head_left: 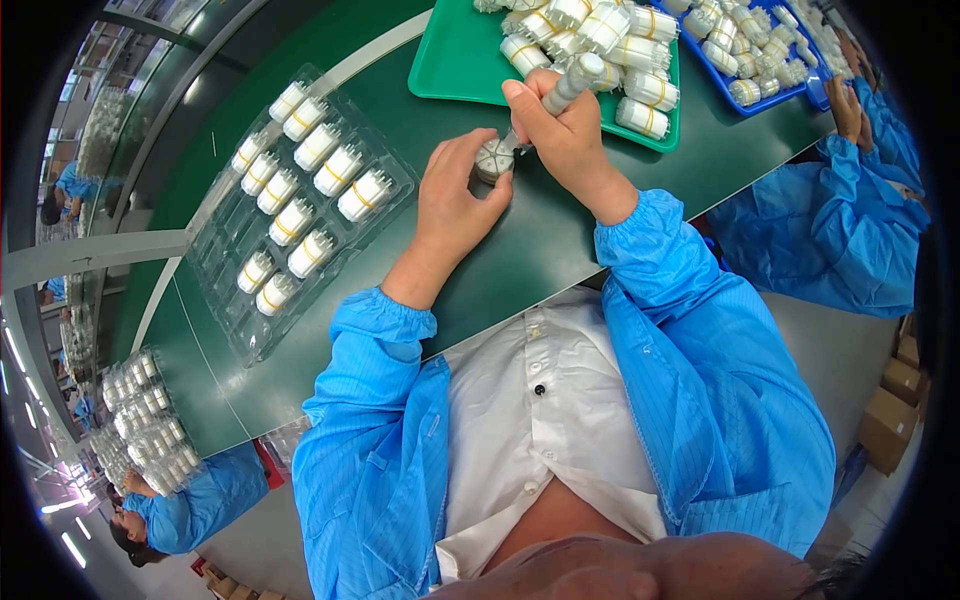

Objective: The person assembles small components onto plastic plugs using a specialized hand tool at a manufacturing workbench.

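Green desk, set on a slant; a co-worker in blue stands or sits by its near edge, to your right. Your left hand pinches a pale round part, thumb and fingers curled about its rim. Your right hand is clamped round a tool, its narrow end slanting down to the part. Location of part: inward of the desk's near edge, between clear tray and green tray, nearer the latter. Whether it rests on the desk cannot be told; nor can contact at the tip.

Hazards noted. Should the tip skid under too much push, your left fingertips lie right alongside. A slack pinch could let the part turn. Rolls heap up just beyond your right hand; a jerk of the knuckles could dislodge some. Clear tray looks flimsy: a nudge from your left forearm could shift it.
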Available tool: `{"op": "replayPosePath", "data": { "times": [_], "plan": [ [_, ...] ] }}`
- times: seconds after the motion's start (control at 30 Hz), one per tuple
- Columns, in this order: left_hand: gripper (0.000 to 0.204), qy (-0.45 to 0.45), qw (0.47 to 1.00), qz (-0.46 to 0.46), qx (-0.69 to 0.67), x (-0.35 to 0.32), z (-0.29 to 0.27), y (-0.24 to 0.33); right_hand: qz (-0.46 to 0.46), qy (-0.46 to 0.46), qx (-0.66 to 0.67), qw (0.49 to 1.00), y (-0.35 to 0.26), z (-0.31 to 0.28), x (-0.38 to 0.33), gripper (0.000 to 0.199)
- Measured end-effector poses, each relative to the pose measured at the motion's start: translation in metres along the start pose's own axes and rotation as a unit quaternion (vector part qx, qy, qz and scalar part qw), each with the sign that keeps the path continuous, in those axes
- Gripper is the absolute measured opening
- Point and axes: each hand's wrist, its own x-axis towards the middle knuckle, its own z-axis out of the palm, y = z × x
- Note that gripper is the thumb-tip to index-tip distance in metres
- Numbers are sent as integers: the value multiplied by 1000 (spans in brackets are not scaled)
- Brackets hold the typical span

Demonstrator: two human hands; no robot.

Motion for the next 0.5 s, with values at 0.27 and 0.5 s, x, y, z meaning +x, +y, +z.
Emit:
{"op": "replayPosePath", "data": {
  "times": [0.27, 0.5],
  "plan": [
    [48, 24, 998, 50, 37, 0, 1, -1, -63, -26, -143, 987, 3, 4, -5, 37],
    [54, 20, 999, -50, -4, -2, 0, 6, 39, 4, 42, 998, -1, -1, -4, 34]
  ]
}}
